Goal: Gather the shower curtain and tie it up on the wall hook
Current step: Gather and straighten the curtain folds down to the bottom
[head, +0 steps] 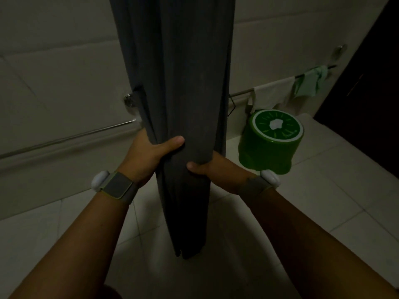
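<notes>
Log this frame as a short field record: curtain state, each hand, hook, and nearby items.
curtain: grey shower curtain, gathered into one hanging bundle
left hand: left hand grips the bundle
right hand: right hand grips it slightly lower
hook: metal wall fitting at the bundle's left edge; not yet tied
nearby: green stool, towel rail with cloths

no legible text, only blurred marks on the green stool (272,139)

Grey shower curtain (172,83), gathered, hanging.
</notes>
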A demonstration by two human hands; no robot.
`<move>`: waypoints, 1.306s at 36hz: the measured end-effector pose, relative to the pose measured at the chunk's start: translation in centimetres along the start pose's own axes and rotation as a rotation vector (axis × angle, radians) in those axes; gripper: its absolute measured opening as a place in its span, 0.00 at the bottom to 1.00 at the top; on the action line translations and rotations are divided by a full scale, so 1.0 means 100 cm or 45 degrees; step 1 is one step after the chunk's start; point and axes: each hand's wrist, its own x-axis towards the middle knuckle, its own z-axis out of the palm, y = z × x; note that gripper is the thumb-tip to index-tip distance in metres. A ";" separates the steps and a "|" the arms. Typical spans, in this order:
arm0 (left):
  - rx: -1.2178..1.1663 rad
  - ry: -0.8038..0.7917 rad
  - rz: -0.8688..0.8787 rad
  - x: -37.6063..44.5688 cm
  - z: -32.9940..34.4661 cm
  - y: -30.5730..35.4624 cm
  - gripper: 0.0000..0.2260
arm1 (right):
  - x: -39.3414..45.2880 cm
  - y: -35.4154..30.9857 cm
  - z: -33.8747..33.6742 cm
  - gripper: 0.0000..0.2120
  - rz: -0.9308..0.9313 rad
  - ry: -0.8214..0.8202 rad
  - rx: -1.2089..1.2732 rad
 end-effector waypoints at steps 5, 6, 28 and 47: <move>0.193 0.216 0.151 0.006 0.003 0.009 0.15 | 0.001 0.004 0.006 0.42 0.009 0.135 -0.259; 0.209 0.251 0.161 0.007 0.001 0.007 0.14 | 0.000 0.004 0.008 0.38 -0.005 0.170 -0.274; -0.179 -0.192 -0.559 -0.021 -0.092 -0.003 0.31 | 0.017 -0.032 -0.036 0.53 -0.271 0.332 -0.110; -0.106 0.038 -0.404 -0.009 -0.092 -0.018 0.33 | 0.028 -0.001 -0.004 0.17 -0.379 0.813 -0.220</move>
